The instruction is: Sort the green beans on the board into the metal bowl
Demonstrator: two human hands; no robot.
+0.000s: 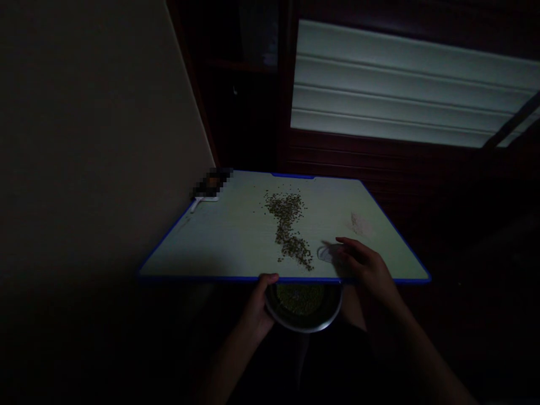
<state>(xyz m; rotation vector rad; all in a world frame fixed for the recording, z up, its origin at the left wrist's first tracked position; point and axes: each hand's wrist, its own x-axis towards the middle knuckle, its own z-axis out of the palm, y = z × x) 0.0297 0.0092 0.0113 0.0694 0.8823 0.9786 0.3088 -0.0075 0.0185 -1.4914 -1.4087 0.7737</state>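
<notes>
Dim overhead view of a seated person at a small surface. Nearest the camera, both forearms rise from the lower edge. The left hand [258, 306] holds a round metal bowl [304, 322] by its left rim, thumb over the rim and fingers wrapped beneath; the grip is closed on the bowl. The bowl sits just below the near edge of the surface [219, 247], partly tucked under it, and contains small greenish grains. The right hand [363, 264] rests on the surface past the near edge, fingers loosely curled and extended to the left, holding nothing that can be made out. Its fingertips lie just beside the near end of a trail of scattered grains [289, 228], which runs from close to the edge towards the middle of the pale, blue-rimmed surface. A faint pale smudge [359, 223] lies to the right of the trail. At the far left corner sits a small dark object [211, 184], blurred. Beyond stand a plain wall [84, 140] and dark wood panelling [337, 154].
</notes>
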